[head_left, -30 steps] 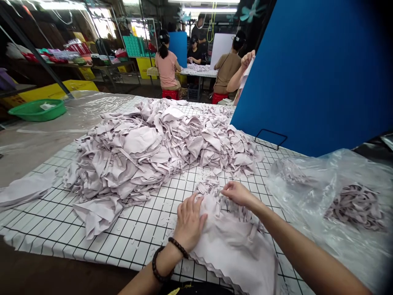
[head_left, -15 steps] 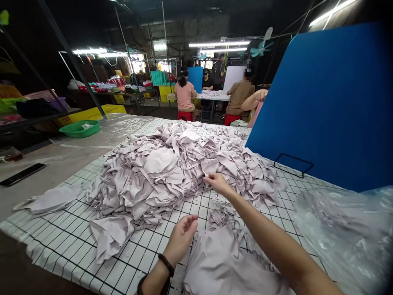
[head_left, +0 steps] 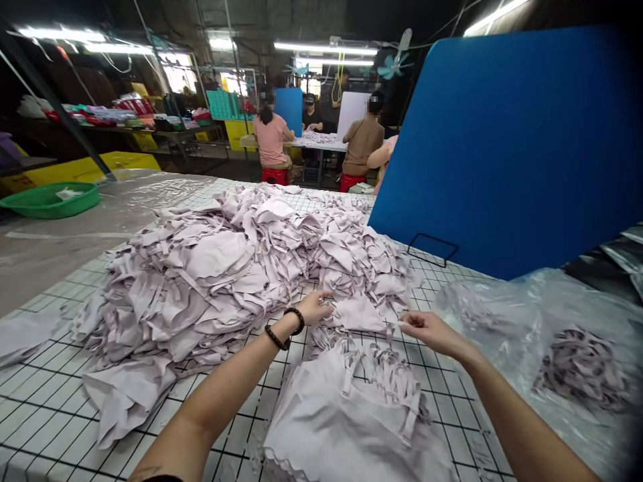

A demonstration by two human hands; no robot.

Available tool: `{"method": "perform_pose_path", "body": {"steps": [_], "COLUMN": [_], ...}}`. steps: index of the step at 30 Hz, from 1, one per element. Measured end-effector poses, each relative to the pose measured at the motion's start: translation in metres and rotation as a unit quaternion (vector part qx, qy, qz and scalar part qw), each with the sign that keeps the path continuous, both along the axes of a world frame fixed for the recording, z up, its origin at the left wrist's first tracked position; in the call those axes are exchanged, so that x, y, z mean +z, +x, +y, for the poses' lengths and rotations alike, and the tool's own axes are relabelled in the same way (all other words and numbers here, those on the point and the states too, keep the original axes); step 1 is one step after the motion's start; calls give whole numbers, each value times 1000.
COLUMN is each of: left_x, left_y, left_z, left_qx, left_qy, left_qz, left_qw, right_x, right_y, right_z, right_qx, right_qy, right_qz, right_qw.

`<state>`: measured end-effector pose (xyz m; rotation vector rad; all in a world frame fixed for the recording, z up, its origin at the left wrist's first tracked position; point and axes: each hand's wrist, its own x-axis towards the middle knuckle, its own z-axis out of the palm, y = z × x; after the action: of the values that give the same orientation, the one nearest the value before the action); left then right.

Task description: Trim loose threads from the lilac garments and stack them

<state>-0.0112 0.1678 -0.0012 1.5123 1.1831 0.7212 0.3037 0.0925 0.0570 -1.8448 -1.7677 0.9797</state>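
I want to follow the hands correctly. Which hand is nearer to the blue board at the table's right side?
Right. The right hand pinches a fabric piece in front of the blue board; the left hand touches that piece's other edge, farther left by the big fabric pile.

Counted my own two hands over the bench (head_left: pixel 60 408): left hand (head_left: pixel 314 308), right hand (head_left: pixel 426 329). Two bead bracelets on the left wrist (head_left: pixel 287 328). One large heap of pale fabric pieces (head_left: pixel 226 268), too many to number. One smaller stack of the same cloth (head_left: pixel 351 415) nearest me. One blue board (head_left: pixel 502 147) stood upright. One green basin (head_left: pixel 47 199). One clear plastic bag (head_left: pixel 562 348) of strips. Three seated people (head_left: pixel 271 137) at a far table, plus one arm (head_left: pixel 379 155) beside the board.
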Motion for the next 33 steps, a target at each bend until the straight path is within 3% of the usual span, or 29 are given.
{"method": "perform_pose_path", "body": {"steps": [2,4,8,10,14,17,20,23,25,27,30,33], "left_x": [-1,1,6,6,4,9,22,35,41,42,41,42], "left_y": [2,1,2,6,14,20,25,26,26,26,28,32], "left_z": [-2,-6,-12,-12,-4,4,12,16,16,15,13,10], "left_qx": [-41,-85,-151,-143,-125,-142,-167,-158,-126,-95,-80,-78], "left_qy": [22,59,172,175,124,92,45,-12,-73,-123,-143,-160], "left_qz": [24,48,169,199,148,74,-10,-109,-197,-257,-266,-263], "left_qw": [999,993,959,953,973,983,985,981,970,954,950,948], "right_x": [-4,-7,-19,-26,-22,-2,14,20,20,17,9,-5], "right_y": [-3,-18,-71,-92,-86,-56,-34,-28,-32,-43,-71,-106], "right_z": [3,7,15,21,40,52,58,62,63,59,40,17], "right_qx": [-38,-34,185,221,181,114,30,-6,-25,-57,-58,-21], "right_qy": [78,147,118,106,89,33,-2,-11,-4,40,105,114], "right_qz": [-138,-187,-77,-75,-63,105,276,334,316,237,92,-13], "right_qw": [987,971,973,967,977,987,961,942,948,969,988,993]}}
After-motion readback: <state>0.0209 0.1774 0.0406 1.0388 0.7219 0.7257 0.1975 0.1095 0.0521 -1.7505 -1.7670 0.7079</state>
